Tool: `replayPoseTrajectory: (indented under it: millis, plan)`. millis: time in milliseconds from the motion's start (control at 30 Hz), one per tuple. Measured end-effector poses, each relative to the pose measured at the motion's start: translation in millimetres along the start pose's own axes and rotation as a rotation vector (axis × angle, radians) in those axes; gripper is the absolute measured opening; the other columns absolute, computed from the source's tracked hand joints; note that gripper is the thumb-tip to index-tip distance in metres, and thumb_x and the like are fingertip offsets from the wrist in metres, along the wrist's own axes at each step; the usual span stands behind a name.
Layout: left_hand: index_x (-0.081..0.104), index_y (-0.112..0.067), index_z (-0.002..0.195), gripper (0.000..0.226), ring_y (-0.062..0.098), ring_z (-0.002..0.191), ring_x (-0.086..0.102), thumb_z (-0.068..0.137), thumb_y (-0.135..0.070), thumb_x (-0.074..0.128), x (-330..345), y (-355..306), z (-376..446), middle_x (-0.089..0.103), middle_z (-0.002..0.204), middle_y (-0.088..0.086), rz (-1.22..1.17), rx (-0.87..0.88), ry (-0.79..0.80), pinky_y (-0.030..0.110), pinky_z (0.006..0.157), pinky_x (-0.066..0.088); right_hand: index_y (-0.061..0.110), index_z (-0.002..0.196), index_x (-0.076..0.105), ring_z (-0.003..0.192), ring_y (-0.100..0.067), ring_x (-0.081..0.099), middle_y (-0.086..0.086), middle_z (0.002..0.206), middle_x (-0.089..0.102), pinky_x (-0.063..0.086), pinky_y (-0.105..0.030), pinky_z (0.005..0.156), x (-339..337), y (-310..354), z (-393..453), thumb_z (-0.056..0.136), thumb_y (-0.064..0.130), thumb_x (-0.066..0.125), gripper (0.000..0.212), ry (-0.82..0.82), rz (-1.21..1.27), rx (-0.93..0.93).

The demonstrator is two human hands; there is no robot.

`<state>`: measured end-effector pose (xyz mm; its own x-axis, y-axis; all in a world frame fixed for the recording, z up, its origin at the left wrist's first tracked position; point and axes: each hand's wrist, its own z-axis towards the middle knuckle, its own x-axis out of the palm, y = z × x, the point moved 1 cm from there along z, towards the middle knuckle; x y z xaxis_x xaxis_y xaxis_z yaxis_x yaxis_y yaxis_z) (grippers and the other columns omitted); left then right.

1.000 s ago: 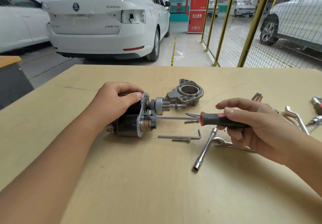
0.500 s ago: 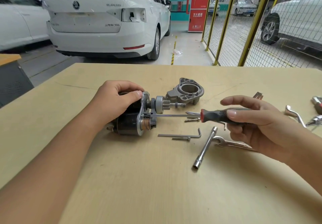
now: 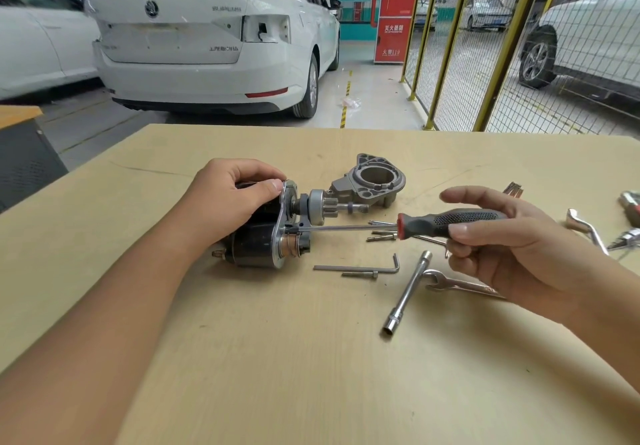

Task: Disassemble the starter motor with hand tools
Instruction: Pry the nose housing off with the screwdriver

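Observation:
The starter motor (image 3: 258, 243) lies on its side on the wooden table (image 3: 277, 358), its pinion shaft pointing right. My left hand (image 3: 232, 198) grips the black body from above, thumb against the silver end plate. A red-and-black screwdriver (image 3: 446, 223) runs level, its tip seated at the plate near the solenoid. My right hand (image 3: 498, 236) holds the handle with the thumb in front and the index finger stretched out behind it. The removed grey nose housing (image 3: 374, 181) stands behind the pinion.
On the table lie an Allen key (image 3: 360, 268), a long bolt (image 3: 360, 274), loose bolts (image 3: 381, 235), a socket wrench (image 3: 408, 292) and a spanner (image 3: 457, 283). More tools (image 3: 588, 228) sit at the right edge. White cars and a yellow fence stand beyond.
My right hand has turned on the screwdriver handle, the fingers opening and shifting their hold while the tip stays at the plate. My left hand and the motor have not moved.

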<state>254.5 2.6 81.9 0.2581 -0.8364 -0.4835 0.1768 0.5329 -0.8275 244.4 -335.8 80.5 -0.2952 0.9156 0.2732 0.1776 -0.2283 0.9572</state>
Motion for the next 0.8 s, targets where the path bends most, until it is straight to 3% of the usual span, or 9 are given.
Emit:
replayPoseTrajectory:
  millis: [100, 200, 400, 467, 633, 733, 800]
  plan:
    - [0.082, -0.030, 0.097, 0.013, -0.004, 0.085, 0.071, 0.097, -0.022, 0.071, -0.3, 0.1, -0.4, 0.078, 0.090, -0.018, -0.004, -0.005, 0.000, 0.016, 0.074, 0.051, 0.013, 0.103, 0.073, 0.053, -0.018, 0.051, -0.016, 0.084, 0.067, 0.048, -0.028, 0.047, 5.8, -1.4, -0.9, 0.070, 0.024, 0.079, 0.035, 0.010, -0.023, 0.071]
    - [0.081, -0.030, 0.097, 0.013, -0.005, 0.085, 0.070, 0.097, -0.022, 0.071, -0.4, 0.2, -0.6, 0.078, 0.090, -0.018, -0.005, -0.005, -0.003, 0.017, 0.076, 0.049, 0.010, 0.107, 0.070, 0.043, -0.019, 0.046, -0.027, 0.082, 0.068, 0.039, -0.025, 0.038, 6.4, -0.5, -1.0, 0.079, 0.040, 0.071, 0.041, -0.048, -0.101, 0.102]
    - [0.081, -0.029, 0.097, 0.013, -0.005, 0.085, 0.070, 0.097, -0.022, 0.070, -0.3, 0.1, -0.3, 0.078, 0.091, -0.018, 0.009, -0.001, -0.002, 0.008, 0.070, 0.049, 0.011, 0.103, 0.073, 0.056, -0.020, 0.045, -0.018, 0.079, 0.057, 0.046, -0.029, 0.051, 3.1, 2.0, -2.0, 0.060, 0.008, 0.081, 0.044, 0.007, -0.055, -0.033]
    - [0.081, -0.029, 0.098, 0.013, -0.005, 0.085, 0.070, 0.097, -0.022, 0.070, -0.2, -0.2, -0.4, 0.078, 0.091, -0.018, 0.013, 0.002, 0.000, 0.006, 0.069, 0.049, 0.010, 0.103, 0.073, 0.059, -0.020, 0.046, -0.018, 0.080, 0.056, 0.047, -0.031, 0.054, 3.7, 1.3, -2.7, 0.060, 0.006, 0.081, 0.044, 0.023, -0.060, -0.035]
    - [0.081, -0.029, 0.098, 0.013, -0.004, 0.086, 0.070, 0.097, -0.023, 0.070, -0.2, -0.4, -0.7, 0.078, 0.091, -0.018, 0.013, -0.003, 0.000, 0.016, 0.075, 0.050, 0.008, 0.104, 0.072, 0.043, -0.021, 0.044, -0.024, 0.076, 0.065, 0.036, -0.024, 0.041, 3.6, 2.6, -3.5, 0.077, 0.047, 0.072, 0.047, -0.034, -0.287, 0.019]
    - [0.081, -0.030, 0.098, 0.013, -0.004, 0.085, 0.069, 0.097, -0.023, 0.070, -0.3, -0.6, -0.7, 0.077, 0.091, -0.019, 0.019, 0.001, -0.001, 0.013, 0.073, 0.048, 0.010, 0.097, 0.073, 0.047, -0.019, 0.044, -0.024, 0.078, 0.062, 0.038, -0.028, 0.042, 0.7, 3.8, -2.0, 0.071, 0.028, 0.079, 0.033, 0.014, -0.185, -0.041]
    - [0.081, -0.030, 0.098, 0.013, -0.005, 0.085, 0.069, 0.097, -0.023, 0.070, -0.4, -0.5, -0.6, 0.077, 0.091, -0.019, 0.022, 0.001, -0.001, 0.012, 0.073, 0.048, 0.011, 0.096, 0.075, 0.054, -0.019, 0.046, -0.018, 0.080, 0.061, 0.044, -0.030, 0.048, -0.3, 3.1, -1.2, 0.062, 0.013, 0.082, 0.035, 0.042, -0.130, -0.089]
